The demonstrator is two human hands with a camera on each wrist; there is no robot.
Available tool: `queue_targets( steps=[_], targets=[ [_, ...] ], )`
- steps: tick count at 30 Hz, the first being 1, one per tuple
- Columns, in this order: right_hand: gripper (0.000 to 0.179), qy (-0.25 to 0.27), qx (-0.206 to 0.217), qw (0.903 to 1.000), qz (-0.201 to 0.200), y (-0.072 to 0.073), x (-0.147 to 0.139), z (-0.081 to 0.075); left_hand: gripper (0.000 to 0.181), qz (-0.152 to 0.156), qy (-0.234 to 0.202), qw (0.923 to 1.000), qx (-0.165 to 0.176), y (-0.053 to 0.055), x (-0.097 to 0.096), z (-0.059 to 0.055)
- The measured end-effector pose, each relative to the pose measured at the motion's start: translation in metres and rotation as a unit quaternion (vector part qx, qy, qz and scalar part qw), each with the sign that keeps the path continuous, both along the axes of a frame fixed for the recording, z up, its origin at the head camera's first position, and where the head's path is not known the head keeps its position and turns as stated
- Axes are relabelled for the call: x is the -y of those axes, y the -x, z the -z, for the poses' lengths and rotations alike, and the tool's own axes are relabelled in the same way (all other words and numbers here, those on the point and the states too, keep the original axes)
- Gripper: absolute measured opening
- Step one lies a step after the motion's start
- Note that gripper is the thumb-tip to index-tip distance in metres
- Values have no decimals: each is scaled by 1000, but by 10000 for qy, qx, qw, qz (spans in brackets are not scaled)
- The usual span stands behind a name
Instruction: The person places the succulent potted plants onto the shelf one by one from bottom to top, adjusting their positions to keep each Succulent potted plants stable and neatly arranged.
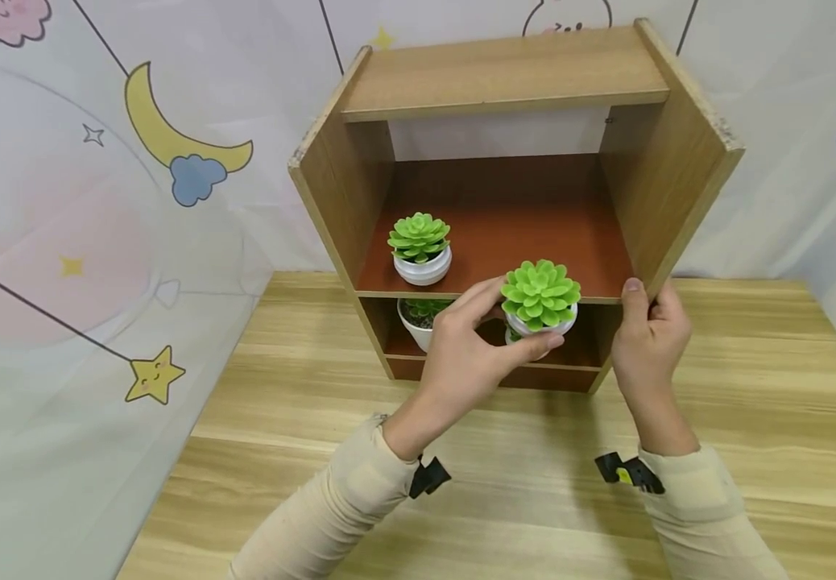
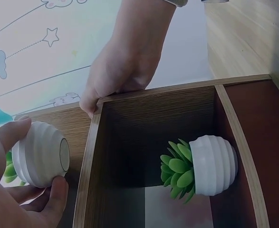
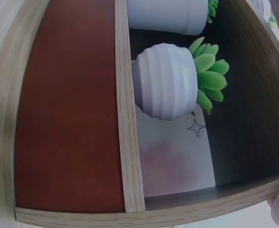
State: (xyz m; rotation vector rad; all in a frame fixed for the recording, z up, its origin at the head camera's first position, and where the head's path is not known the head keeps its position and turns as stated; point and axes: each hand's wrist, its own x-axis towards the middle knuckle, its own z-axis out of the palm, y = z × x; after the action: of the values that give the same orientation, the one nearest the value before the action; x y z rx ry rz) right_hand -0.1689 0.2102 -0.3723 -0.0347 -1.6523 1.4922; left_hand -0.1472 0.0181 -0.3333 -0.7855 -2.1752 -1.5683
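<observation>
My left hand (image 1: pixel 461 350) holds a small potted succulent (image 1: pixel 543 296), thumb and fingers around its white pot, in front of the middle board of a wooden shelf unit (image 1: pixel 498 72). In the left wrist view this pot (image 2: pixel 44 154) shows its ribbed side and base, apart from the shelf edge. My right hand (image 1: pixel 650 342) grips the unit's right side panel (image 1: pixel 686 177), thumb at the front edge by the middle board. Another succulent (image 1: pixel 421 251) stands at the left of the middle board. Below, a ribbed pot (image 3: pixel 165 80) and a smooth white pot (image 3: pixel 168 16) hold succulents.
The unit stands on a wood-grain tabletop (image 1: pixel 280 451). A pale cloth with cartoon drawings (image 1: pixel 99 242) hangs behind and to the left. The reddish-brown middle board (image 1: pixel 505 201) extends right of the standing succulent. A narrow top board (image 1: pixel 505 76) spans the unit.
</observation>
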Motion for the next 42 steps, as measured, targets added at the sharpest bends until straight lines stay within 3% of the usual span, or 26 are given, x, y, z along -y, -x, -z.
queue_targets(
  steps=[4,9,15,23,37,42],
  targets=[
    [23,1,-79,10000,-61,8,-7,11,62,-35,-25,10000,-23,0,0,-3],
    [22,-97,-199,9996,-168,10,-8,13,62,-117,34,9999,-73,0,1,-5],
    [22,-115,-110,9997,-159,8,-4,9,61,-91,15,9999,-103,2,2,-6],
    [24,-63,-66,9999,-117,-10,11,-16,61,-39,-50,9999,-79,4,0,-8],
    [24,-146,21,9997,-208,-12,9,-16,64,-47,-96,9999,87,10,-6,-12],
    [25,-125,24,9999,-67,-8,3,-8,63,-66,0,9999,137,12,-10,-14]
  ],
)
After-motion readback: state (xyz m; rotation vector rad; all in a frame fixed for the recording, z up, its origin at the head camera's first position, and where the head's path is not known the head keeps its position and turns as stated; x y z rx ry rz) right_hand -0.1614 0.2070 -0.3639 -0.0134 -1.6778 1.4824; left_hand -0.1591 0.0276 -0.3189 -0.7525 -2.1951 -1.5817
